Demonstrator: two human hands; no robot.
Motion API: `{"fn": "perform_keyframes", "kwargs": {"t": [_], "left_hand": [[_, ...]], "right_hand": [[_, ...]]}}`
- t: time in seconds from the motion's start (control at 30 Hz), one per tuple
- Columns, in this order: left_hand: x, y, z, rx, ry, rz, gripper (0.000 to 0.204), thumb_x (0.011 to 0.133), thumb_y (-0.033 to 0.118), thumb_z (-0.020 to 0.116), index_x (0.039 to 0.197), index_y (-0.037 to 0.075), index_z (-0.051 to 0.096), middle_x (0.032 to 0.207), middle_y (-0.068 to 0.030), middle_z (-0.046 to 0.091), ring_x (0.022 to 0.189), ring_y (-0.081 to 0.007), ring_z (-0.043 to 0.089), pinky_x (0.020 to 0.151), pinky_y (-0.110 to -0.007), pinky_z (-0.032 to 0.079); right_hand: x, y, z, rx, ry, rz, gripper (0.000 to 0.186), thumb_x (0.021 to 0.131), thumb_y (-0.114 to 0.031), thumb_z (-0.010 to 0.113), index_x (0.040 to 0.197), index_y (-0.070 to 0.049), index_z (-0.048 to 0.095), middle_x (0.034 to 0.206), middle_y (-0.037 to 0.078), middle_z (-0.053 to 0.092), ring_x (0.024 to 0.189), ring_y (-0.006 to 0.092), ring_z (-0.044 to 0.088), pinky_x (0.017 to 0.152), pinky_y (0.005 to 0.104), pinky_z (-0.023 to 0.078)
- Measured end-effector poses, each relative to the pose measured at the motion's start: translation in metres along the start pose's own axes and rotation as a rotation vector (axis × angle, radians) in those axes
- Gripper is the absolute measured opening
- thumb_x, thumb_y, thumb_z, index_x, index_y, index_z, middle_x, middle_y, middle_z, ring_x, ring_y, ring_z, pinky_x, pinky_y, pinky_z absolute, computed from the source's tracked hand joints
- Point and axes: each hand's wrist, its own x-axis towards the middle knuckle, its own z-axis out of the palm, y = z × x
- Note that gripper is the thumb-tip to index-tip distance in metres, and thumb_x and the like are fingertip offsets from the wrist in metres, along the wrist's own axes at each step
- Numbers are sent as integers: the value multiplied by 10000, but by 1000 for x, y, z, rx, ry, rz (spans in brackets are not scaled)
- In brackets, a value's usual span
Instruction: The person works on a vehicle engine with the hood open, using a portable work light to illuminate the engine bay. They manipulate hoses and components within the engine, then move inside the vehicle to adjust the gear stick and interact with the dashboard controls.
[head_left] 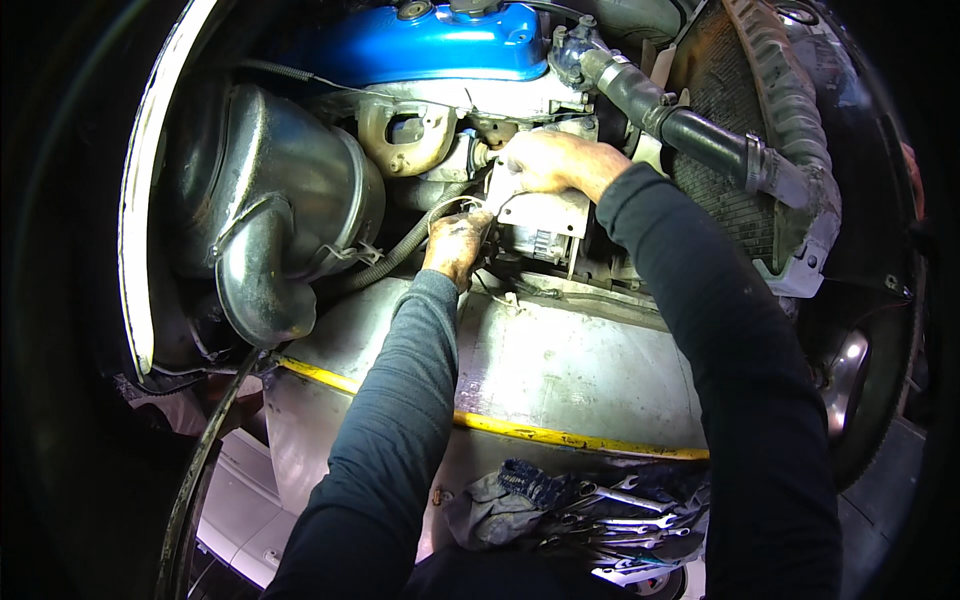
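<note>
Both my hands are inside an engine bay, below a blue valve cover [440, 42]. My left hand [457, 245] is closed beside the alternator [540, 243], its fingertips at a thin pale wire. What it grips is hidden. Just above and to its right, my right hand [550, 163] reaches over a flat metal bracket [548, 212], its fingers bent down and pressed together towards the left hand. I cannot make out what lies between them. A cast manifold [408, 140] sits left of the right hand, and a ribbed hose [408, 243] runs down beside the left hand.
A large metal air-cleaner canister [290, 165] stands at left. At right are the radiator [725, 110] and its black hose [690, 130]. Under my forearms spreads the fender [540, 350] with a yellow edge strip. Several wrenches [635, 520] lie on dark cloth at the near side.
</note>
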Motion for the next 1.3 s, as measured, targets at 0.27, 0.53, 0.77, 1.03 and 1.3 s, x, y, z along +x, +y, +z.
{"fn": "perform_keyframes", "kwargs": {"t": [0.27, 0.53, 0.77, 1.03, 1.3], "left_hand": [[0, -1, 1, -69, -5, 3, 212, 983, 260, 699, 1066, 67, 726, 866, -25, 723, 702, -123, 624, 624, -282, 486], [13, -7, -2, 8, 32, 78, 192, 992, 219, 697, 1037, 33, 712, 906, -68, 728, 728, -135, 662, 659, -270, 531], [5, -1, -2, -153, -1, 0, 273, 958, 286, 701, 1004, 17, 721, 865, -74, 700, 664, -176, 622, 598, -354, 526], [5, -5, 0, -12, 2, 33, 260, 1009, 341, 670, 1060, 93, 729, 850, -19, 716, 677, -111, 605, 601, -270, 460], [3, -4, 1, -40, -17, 4, 239, 1014, 299, 665, 1095, 84, 732, 880, -5, 713, 718, -107, 615, 632, -273, 477]], "right_hand": [[-45, -26, 25, 112, 326, 234, 227, 878, -235, 697, 998, -45, 733, 1031, 215, 744, 1023, 405, 704, 893, 507, 558], [-61, -95, 129, 539, 570, 671, 205, 905, -193, 616, 971, -12, 687, 907, 246, 723, 905, 447, 711, 805, 515, 568], [-54, -120, 156, 1035, 588, 525, 350, 1031, -281, 527, 948, 39, 640, 917, 281, 704, 916, 464, 697, 792, 506, 537], [-49, -17, 25, 128, 57, 203, 345, 904, -305, 625, 1119, -49, 713, 1071, 231, 736, 1028, 395, 712, 880, 488, 566], [-8, 6, 7, -37, 190, -80, 358, 880, -323, 758, 1088, -34, 723, 1016, 206, 740, 1009, 404, 708, 881, 498, 564]]}}
